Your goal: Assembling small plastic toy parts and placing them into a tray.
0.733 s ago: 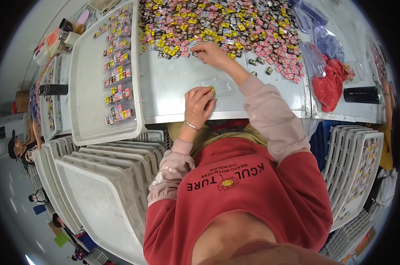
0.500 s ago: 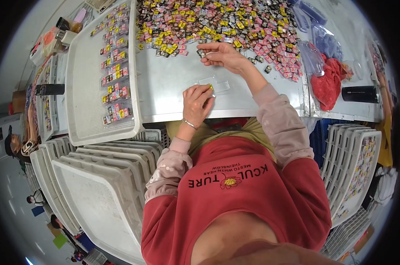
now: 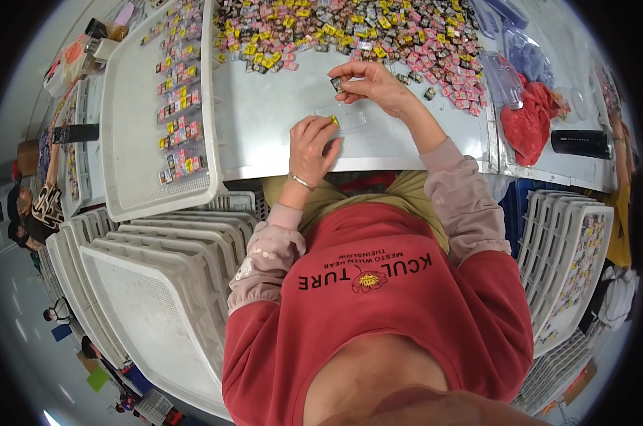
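Note:
My left hand (image 3: 311,148) is low over the metal tabletop, its fingers curled at the left end of a clear plastic case (image 3: 352,118). A small yellow piece (image 3: 335,120) shows at those fingertips; whether it lies inside the case is hard to make out. Higher and to the right, my right hand (image 3: 375,86) pinches a small black block-like piece (image 3: 337,84) between thumb and fingers, raised above the table. Beyond both hands spreads a large heap of small pink, yellow, black and brown pieces (image 3: 350,32).
On the left, a white plastic tray (image 3: 133,142) holds a column of filled clear cases (image 3: 183,133). Stacked white trays (image 3: 151,298) stand below it. To the right are a red plastic bag (image 3: 529,124), a black cylindrical object (image 3: 580,144) and more stacked trays (image 3: 573,270).
The whole view has shifted slightly, so the table appears higher. My right hand, still pinching the black piece, has moved a little right. My left hand stays at the case.

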The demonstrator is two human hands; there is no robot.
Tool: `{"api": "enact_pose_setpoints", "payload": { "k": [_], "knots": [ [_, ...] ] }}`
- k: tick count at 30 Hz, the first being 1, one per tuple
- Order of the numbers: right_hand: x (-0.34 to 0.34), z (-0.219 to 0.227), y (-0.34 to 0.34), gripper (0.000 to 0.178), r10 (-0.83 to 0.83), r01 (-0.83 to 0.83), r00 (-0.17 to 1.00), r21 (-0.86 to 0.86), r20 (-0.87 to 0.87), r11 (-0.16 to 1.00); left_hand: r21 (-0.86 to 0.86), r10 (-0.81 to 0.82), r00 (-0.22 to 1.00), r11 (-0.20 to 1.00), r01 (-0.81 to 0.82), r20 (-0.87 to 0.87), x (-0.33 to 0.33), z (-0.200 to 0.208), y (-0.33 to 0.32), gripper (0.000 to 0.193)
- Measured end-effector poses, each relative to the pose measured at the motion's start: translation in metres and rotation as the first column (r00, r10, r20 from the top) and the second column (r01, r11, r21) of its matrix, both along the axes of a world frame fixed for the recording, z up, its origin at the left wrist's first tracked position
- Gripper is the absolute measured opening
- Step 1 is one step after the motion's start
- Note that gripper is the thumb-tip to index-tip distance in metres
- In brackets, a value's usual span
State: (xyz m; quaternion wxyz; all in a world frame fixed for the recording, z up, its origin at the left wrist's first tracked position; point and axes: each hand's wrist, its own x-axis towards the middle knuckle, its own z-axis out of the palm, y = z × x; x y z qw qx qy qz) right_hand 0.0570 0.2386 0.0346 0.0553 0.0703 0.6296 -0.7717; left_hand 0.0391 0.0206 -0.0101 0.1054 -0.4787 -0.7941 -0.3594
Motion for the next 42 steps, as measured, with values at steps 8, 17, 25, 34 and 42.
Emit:
{"api": "enact_pose_setpoints", "payload": {
  "k": [8, 17, 25, 34, 42],
  "knots": [
    [0.029, -0.033, -0.035, 0.011, -0.139, 0.193, 0.981, 0.598, -0.135, 0.778, 0.051, -0.013, 1.0, 0.999, 0.014, -0.013, -0.004, -0.006, 0.002, 0.029],
    [0.038, -0.044, -0.027, 0.013, -0.056, 0.319, 0.922, 0.673, -0.382, 0.667, 0.069, -0.017, 0.997, 0.998, 0.012, 0.077, -0.002, 0.001, 0.001, 0.033],
    [0.065, -0.026, -0.023, 0.051, 0.039, 0.248, 0.949, 0.82, -0.311, 0.516, -0.048, -0.041, 0.997, 0.998, 0.044, 0.062, -0.015, 0.011, 0.006, 0.042],
    [0.062, -0.024, -0.03, 0.052, 0.025, 0.274, 0.945, 0.833, -0.325, 0.48, 0.048, -0.039, 0.993, 0.998, 0.034, 0.112, -0.041, 0.031, -0.008, 0.047],
    [0.079, -0.028, 0.022, 0.016, -0.328, 0.459, 0.887, 0.708, -0.326, 0.536, 0.091, 0.025, 0.996, 0.995, -0.033, 0.09, -0.024, 0.022, -0.023, 0.032]
  ]
}}
